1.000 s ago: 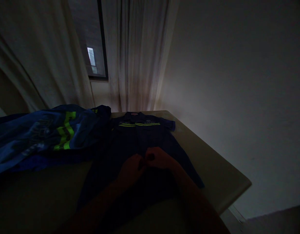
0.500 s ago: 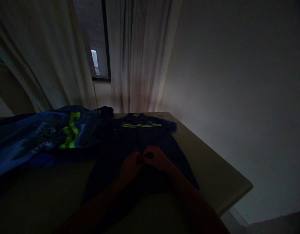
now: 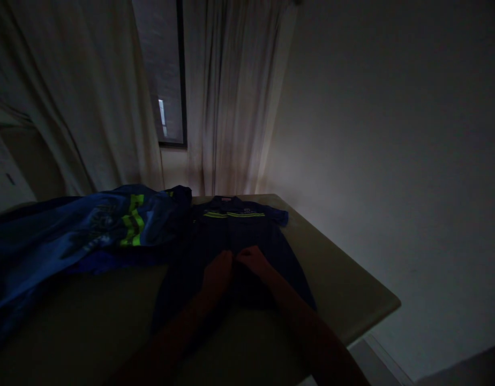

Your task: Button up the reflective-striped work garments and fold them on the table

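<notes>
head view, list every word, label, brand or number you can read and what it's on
No text is legible.
Dark shirt: collar label, too small; chest lettering and emblem, too small.
Blue clothing: printed marks, too dark and blurred.

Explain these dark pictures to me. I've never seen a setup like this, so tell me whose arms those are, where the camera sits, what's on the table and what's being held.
There is no machine here: the bare arms belong to a person, whose head-worn camera looks forward and down. That one camera takes every picture. On the table a dark shirt lies spread out, its collar at the far end. Left of it are blue clothes with bright bands. The left hand and right hand are close together over the middle of the shirt, fingers curled. It is too dark to tell whether they pinch the cloth.
</notes>
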A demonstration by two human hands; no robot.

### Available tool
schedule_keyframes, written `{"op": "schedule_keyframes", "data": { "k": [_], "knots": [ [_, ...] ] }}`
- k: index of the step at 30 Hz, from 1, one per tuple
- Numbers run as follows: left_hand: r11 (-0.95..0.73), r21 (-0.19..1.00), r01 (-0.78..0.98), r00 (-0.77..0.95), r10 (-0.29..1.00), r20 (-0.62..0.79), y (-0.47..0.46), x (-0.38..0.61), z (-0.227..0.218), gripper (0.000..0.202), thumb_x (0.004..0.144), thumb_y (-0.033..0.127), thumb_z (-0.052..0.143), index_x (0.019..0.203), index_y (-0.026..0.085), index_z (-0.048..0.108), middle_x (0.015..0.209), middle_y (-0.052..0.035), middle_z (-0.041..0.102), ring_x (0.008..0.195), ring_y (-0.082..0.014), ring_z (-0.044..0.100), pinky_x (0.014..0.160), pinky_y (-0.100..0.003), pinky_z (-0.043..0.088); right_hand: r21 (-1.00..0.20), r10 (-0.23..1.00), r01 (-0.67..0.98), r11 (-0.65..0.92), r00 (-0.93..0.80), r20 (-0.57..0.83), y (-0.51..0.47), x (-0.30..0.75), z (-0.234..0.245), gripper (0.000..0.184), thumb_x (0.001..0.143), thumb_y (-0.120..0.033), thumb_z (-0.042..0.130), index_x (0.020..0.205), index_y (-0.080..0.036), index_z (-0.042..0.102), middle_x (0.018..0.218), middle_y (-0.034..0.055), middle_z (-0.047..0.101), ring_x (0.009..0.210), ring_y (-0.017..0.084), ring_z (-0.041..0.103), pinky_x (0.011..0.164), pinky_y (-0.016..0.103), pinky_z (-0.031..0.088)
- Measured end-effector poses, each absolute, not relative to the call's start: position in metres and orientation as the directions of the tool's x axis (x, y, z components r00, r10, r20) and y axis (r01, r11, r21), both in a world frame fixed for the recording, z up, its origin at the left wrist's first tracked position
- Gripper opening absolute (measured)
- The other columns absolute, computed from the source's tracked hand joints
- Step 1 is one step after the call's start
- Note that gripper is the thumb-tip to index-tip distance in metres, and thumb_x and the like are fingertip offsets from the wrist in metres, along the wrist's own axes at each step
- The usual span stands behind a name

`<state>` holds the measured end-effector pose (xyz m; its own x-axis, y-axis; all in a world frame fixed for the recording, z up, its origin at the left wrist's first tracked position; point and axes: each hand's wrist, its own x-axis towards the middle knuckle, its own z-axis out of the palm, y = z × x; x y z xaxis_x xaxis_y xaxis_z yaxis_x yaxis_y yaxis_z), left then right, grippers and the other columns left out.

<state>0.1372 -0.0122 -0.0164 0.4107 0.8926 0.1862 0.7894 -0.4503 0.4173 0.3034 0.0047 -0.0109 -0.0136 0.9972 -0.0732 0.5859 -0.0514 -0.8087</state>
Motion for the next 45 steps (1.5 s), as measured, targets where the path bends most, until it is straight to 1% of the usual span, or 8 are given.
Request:
{"op": "schedule_keyframes", "data": {
  "k": [5, 11, 16, 22, 28, 33, 39, 45],
  "knots": [
    [-0.567, 0.393, 0.724, 0.504, 0.824, 0.261, -0.022, 0.135, -0.011, 0.02, 0.104, 0.027, 0.039, 0.102, 0.023, 0.059, 0.107, -0.0078, 0.066, 0.1, -0.0226, 0.066, 0.078, -0.032, 0.046, -0.775, 0.996, 0.627, -0.071, 0.002, -0.089, -0.01, 0.311, -0.003, 0.013, 0.083, -0.018, 0.064, 0.076, -0.014, 0.075, 0.067, -0.0005, 0.068, 0.066, 0.014, 0.061, 0.061, 0.021, 0.044],
    [-0.705, 0.4, 0.585, 0.633, 0.706, 0.319, -0.026, 0.139, -0.021, 0.03, 0.107, 0.032, 0.036, 0.111, 0.023, 0.064, 0.111, -0.0062, 0.071, 0.105, -0.0223, 0.067, 0.093, -0.034, 0.049, -0.661, 0.988, 0.737, 0.142, -0.066, 0.139, -0.071, 0.335, 0.002, 0.027, 0.093, -0.031, 0.064, 0.116, -0.019, 0.073, 0.117, 0.0084, 0.074, 0.11, 0.022, 0.066, 0.1, 0.033, 0.049],
    [-0.734, 0.414, 0.538, 0.667, 0.671, 0.323, -0.03, 0.115, -0.024, 0.04, 0.106, 0.027, 0.034, 0.137, 0.023, 0.059, 0.137, -0.0083, 0.068, 0.127, -0.0238, 0.062, 0.111, -0.041, 0.048, -0.359, 0.986, 0.928, 0.101, -0.045, 0.162, -0.136, 0.39, -0.008, 0.07, 0.094, -0.054, 0.063, 0.156, -0.03, 0.044, 0.164, 0.0102, 0.039, 0.15, 0.032, 0.036, 0.123, 0.052, 0.028],
    [-0.62, 0.228, 0.751, 0.517, 0.766, 0.382, -0.035, -0.001, -0.054, 0.059, 0.094, 0.055, 0.054, 0.149, 0.03, 0.054, 0.156, -0.0103, 0.052, 0.138, -0.0356, 0.054, 0.114, -0.058, 0.045, -0.313, 0.989, 0.948, -0.061, 0.1, 0.109, -0.22, 0.462, -0.026, 0.062, 0.098, -0.061, 0.049, 0.155, -0.038, 0.046, 0.165, 0.0046, 0.037, 0.149, 0.033, 0.039, 0.122, 0.057, 0.032],
    [-0.641, 0.183, 0.746, 0.596, 0.764, 0.247, -0.099, -0.054, -0.095, 0.058, 0.087, 0.063, 0.061, 0.144, 0.052, 0.054, 0.151, 0.0029, 0.058, 0.132, -0.0365, 0.06, 0.106, -0.057, 0.053, -0.391, 0.988, 0.914, -0.108, 0.141, 0.056, -0.287, 0.49, -0.008, 0.032, 0.094, -0.057, 0.053, 0.117, -0.048, 0.074, 0.123, 0.0081, 0.074, 0.112, 0.035, 0.069, 0.096, 0.055, 0.056],
    [-0.578, 0.275, 0.768, 0.521, 0.814, 0.257, -0.088, -0.014, -0.059, 0.039, 0.094, 0.057, 0.05, 0.124, 0.043, 0.071, 0.132, 0.0006, 0.072, 0.121, -0.033, 0.066, 0.104, -0.053, 0.054, -0.435, 0.992, 0.897, -0.084, 0.116, 0.049, -0.229, 0.465, 0.034, 0.041, 0.101, -0.058, 0.042, 0.092, -0.031, 0.071, 0.097, 0.0095, 0.075, 0.089, 0.027, 0.07, 0.083, 0.042, 0.056],
    [-0.618, 0.284, 0.733, 0.529, 0.78, 0.332, 0.014, 0.064, -0.018, 0.052, 0.103, 0.043, 0.034, 0.144, 0.02, 0.057, 0.152, -0.0116, 0.057, 0.138, -0.0275, 0.054, 0.117, -0.048, 0.041, -0.34, 0.975, 0.936, 0.097, -0.021, 0.221, -0.067, 0.463, 0.017, 0.06, 0.102, -0.055, 0.043, 0.15, -0.019, 0.05, 0.157, 0.015, 0.049, 0.146, 0.029, 0.043, 0.121, 0.044, 0.032],
    [-0.614, 0.01, 0.789, 0.595, 0.768, 0.238, 0.081, 0.024, -0.051, 0.05, 0.095, 0.02, 0.033, 0.131, 0.021, 0.066, 0.154, -0.0145, 0.054, 0.147, -0.0363, 0.043, 0.116, -0.061, 0.035, -0.182, 0.983, 0.979, -0.092, 0.118, 0.14, 0.023, 0.49, -0.022, 0.071, 0.103, -0.06, 0.039, 0.157, -0.013, 0.041, 0.163, 0.0207, 0.037, 0.148, 0.035, 0.039, 0.12, 0.05, 0.028]
  ]
}}
